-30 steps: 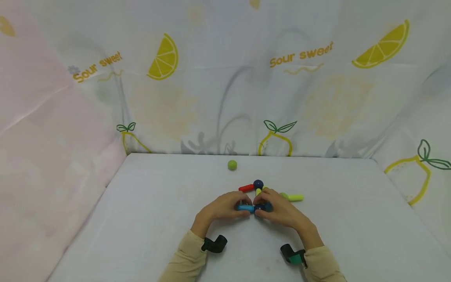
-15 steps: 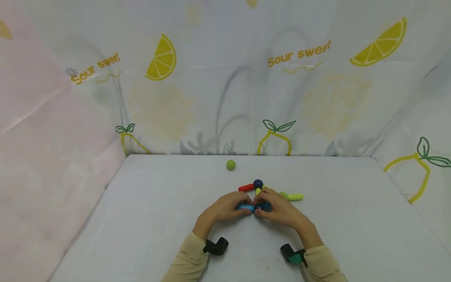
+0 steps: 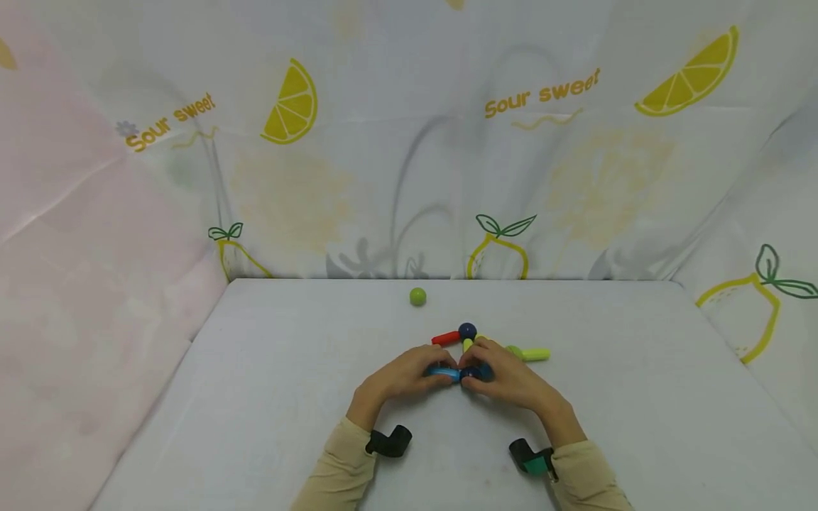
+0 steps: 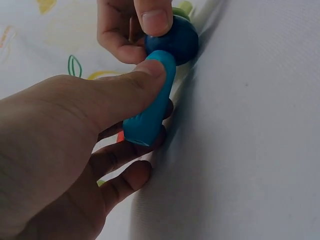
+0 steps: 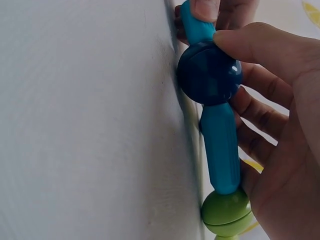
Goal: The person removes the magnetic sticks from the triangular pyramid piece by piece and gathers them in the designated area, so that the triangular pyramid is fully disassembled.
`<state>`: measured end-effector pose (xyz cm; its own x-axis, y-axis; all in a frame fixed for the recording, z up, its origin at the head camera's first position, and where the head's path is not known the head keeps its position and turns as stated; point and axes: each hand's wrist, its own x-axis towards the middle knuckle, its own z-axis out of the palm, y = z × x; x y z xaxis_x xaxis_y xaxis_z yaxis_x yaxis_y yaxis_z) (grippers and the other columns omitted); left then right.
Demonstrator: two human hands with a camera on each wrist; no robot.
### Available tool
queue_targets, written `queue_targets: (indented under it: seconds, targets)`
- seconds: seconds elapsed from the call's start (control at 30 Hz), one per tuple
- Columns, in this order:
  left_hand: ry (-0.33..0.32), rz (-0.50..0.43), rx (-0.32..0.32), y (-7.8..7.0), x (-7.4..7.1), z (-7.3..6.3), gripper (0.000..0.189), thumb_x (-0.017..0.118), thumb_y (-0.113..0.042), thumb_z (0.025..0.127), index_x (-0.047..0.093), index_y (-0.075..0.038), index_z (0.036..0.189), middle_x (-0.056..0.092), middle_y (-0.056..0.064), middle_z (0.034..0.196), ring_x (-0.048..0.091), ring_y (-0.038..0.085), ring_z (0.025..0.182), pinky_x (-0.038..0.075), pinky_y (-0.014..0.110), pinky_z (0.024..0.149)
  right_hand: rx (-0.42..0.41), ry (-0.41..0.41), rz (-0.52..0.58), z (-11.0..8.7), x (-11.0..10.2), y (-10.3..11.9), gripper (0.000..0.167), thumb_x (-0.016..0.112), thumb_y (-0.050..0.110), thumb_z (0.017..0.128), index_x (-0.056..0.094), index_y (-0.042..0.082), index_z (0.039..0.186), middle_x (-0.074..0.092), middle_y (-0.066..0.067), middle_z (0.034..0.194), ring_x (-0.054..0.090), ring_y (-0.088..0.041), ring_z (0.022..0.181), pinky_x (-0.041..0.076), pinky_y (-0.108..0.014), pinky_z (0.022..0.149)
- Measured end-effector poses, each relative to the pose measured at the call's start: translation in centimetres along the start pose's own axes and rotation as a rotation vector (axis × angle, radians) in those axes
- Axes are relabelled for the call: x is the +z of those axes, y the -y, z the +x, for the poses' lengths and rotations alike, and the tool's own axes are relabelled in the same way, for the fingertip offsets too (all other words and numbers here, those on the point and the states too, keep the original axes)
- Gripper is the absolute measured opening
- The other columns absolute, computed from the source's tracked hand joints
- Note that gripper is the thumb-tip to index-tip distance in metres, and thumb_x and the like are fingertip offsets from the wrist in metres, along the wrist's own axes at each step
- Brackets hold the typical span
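My left hand pinches a light-blue toy rod between thumb and fingers. One end of that rod meets a dark-blue ball, which my right hand pinches between thumb and fingers. From the ball's other side runs a second light-blue rod, beneath the right palm, to a green ball. Just beyond the hands, a yellow-green rod leads toward another dark-blue ball, with a red rod at its left. The right hand hides part of this structure in the head view.
A loose green ball lies near the back edge of the white table. Another yellow-green rod sticks out to the right of the right hand. A printed cloth hangs behind the table.
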<state>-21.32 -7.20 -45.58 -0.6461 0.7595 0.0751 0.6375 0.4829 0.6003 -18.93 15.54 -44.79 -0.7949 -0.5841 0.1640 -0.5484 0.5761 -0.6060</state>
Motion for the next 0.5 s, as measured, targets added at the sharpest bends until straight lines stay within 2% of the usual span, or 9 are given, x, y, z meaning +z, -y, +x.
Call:
queue_targets:
  seconds: [0.13, 0.27, 0.5]
  targets:
    - [-0.021, -0.016, -0.047, 0.5, -0.6, -0.6, 0.017, 0.061, -0.023, 0.093, 0.064, -0.015, 0.108, 0.063, -0.004, 0.101, 0.056, 0.009, 0.093, 0.045, 0.024, 0.087, 0.036, 0.010, -0.009, 0.0, 0.0, 0.1, 0.020, 0.071, 0.022, 0.084, 0.061, 0.020, 0.100, 0.053, 0.010, 0.096, 0.053, -0.006, 0.091, 0.047, -0.030, 0.085]
    - [-0.073, -0.031, -0.102, 1.1, -1.3, -1.2, 0.016, 0.062, -0.022, 0.092, 0.064, -0.016, 0.106, 0.062, -0.004, 0.096, 0.054, 0.011, 0.087, 0.045, 0.025, 0.081, 0.051, 0.015, -0.020, 0.0, -0.1, 0.2, 0.020, 0.072, 0.023, 0.084, 0.060, 0.020, 0.100, 0.052, 0.011, 0.096, 0.053, -0.006, 0.091, 0.047, -0.031, 0.085]
    - [-0.124, -0.010, -0.116, 2.1, -1.7, -1.7, 0.019, 0.064, -0.021, 0.091, 0.064, -0.015, 0.109, 0.062, -0.005, 0.097, 0.055, 0.010, 0.089, 0.047, 0.027, 0.083, 0.046, 0.029, -0.012, 0.0, -0.1, 0.1, 0.019, 0.070, 0.024, 0.085, 0.060, 0.020, 0.101, 0.053, 0.010, 0.097, 0.054, -0.007, 0.092, 0.047, -0.033, 0.086]
